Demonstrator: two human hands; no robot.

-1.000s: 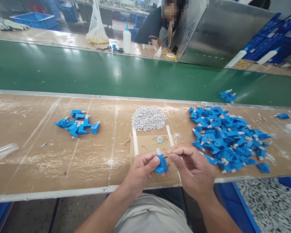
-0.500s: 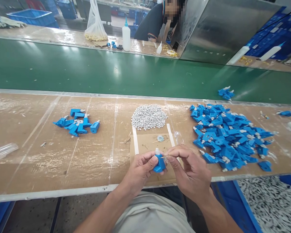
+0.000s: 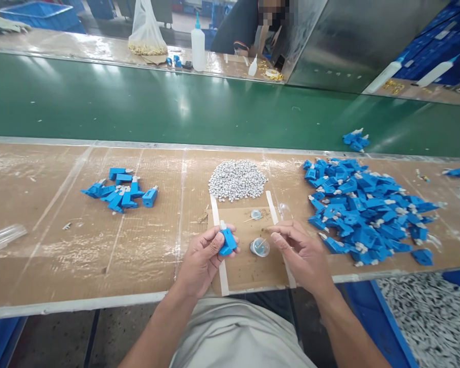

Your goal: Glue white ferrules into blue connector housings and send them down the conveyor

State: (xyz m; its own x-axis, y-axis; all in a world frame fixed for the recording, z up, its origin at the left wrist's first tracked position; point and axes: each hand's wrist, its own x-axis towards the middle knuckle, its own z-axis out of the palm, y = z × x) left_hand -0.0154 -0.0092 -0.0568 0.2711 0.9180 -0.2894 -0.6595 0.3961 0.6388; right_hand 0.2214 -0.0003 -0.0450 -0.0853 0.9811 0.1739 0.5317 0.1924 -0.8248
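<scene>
Pinching a blue piece (image 3: 227, 242) between thumb and fingers, my left hand (image 3: 202, 255) held it up, its whitish tip pointing away from me; just to the right of that grip stood a small clear cup (image 3: 261, 254), with a thin stick (image 3: 262, 244) slanting out of it toward my right hand (image 3: 304, 255); the thumb and forefinger there were bent close together beside the cup, though I could not tell whether they pinched the stick; between my hands lay a cardboard sheet (image 3: 239, 273) with white tape (image 3: 224, 278) along its sides; a little beyond the cup was a small clear disc (image 3: 256, 214); farther out, ahead of my grip, lay a heap of small grey-white pieces (image 3: 237, 180); well off to my left was a small group of blue parts (image 3: 125, 196), and to the right of my right hand spread a much bigger blue pile (image 3: 368, 204); beyond all these ran a green belt (image 3: 138, 102), bearing a small blue cluster (image 3: 354, 140) ahead and to the right of my hands; across it stood a white bottle (image 3: 198, 50).
</scene>
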